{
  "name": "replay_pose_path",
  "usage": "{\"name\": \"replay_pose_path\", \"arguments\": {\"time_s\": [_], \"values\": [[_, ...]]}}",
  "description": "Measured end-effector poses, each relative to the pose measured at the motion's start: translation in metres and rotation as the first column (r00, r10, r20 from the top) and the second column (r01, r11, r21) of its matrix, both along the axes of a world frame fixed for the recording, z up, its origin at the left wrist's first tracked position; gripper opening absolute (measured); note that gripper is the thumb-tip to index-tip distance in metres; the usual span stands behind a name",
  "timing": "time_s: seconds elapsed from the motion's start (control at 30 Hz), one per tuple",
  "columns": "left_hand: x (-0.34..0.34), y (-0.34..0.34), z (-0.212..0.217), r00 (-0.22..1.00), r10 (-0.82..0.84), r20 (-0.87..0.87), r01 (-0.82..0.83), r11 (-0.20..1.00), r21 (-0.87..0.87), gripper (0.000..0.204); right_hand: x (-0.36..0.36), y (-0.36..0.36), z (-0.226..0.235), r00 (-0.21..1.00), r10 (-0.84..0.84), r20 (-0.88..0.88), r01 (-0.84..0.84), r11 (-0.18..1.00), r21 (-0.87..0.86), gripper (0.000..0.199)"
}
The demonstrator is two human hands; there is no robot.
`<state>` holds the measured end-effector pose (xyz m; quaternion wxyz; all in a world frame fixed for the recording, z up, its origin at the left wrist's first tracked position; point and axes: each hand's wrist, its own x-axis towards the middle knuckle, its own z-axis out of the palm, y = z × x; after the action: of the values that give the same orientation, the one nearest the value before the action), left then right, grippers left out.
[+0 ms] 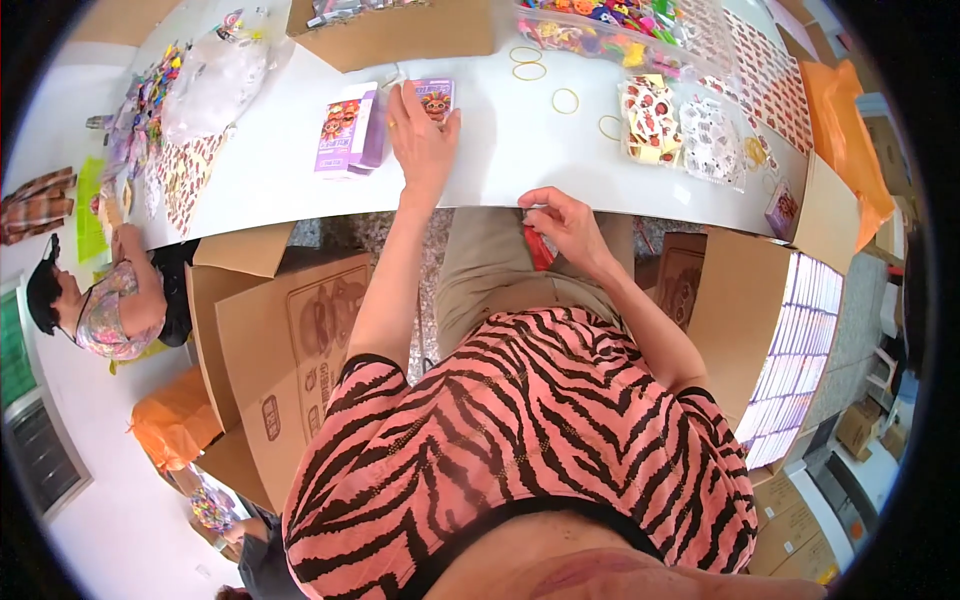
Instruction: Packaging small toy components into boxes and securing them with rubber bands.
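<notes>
My left hand (422,145) lies over a small purple printed box (438,98) on the white table, its fingers stretched out and partly covering it. Just left of that hand, another purple box (347,132) rests with its printed side up. At the table's front edge, above my lap, my right hand (565,228) has its fingers curled in. A small red object (539,248) shows beneath those curled fingers and appears to be in their grip; its kind is unclear.
An open cardboard box (390,35) and a clear tray of colourful toys (610,30) stand at the back. Rubber bands (565,101) and printed packets (652,120) lie rightward. Large cartons (290,350) flank me; the right carton holds packed boxes (795,350). Another person (110,300) sits left.
</notes>
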<state>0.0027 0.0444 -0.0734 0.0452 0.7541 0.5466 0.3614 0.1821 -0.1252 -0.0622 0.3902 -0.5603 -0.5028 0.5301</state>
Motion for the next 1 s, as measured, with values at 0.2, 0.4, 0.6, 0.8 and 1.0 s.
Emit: {"name": "replay_pose_path", "arguments": {"time_s": [0.2,0.4,0.6,0.8,1.0], "values": [[-0.066,0.014,0.037,0.942,0.24,-0.233,-0.213,0.967,0.137,0.08,0.005,-0.009,0.001,0.989,-0.097,-0.114,0.1,0.995,0.022,0.019],[-0.091,0.027,0.048,0.916,0.253,-0.311,-0.362,0.857,-0.367,0.095,0.004,-0.01,-0.003,0.997,-0.024,-0.078,0.022,1.0,-0.021,0.018],[-0.099,0.024,0.045,0.927,0.297,-0.23,-0.346,0.912,-0.218,0.097,0.002,-0.01,0.011,0.989,-0.066,-0.131,0.063,0.998,-0.026,0.019],[-0.052,-0.011,0.076,0.987,0.162,-0.005,-0.161,0.976,-0.148,0.096,0.009,0.007,0.037,0.999,-0.032,-0.016,0.034,0.994,0.1,0.02],[-0.001,-0.048,0.08,0.99,0.007,0.143,0.009,0.994,-0.113,0.094,-0.009,0.047,0.066,0.979,-0.184,-0.083,0.202,0.893,0.402,0.039]]}}
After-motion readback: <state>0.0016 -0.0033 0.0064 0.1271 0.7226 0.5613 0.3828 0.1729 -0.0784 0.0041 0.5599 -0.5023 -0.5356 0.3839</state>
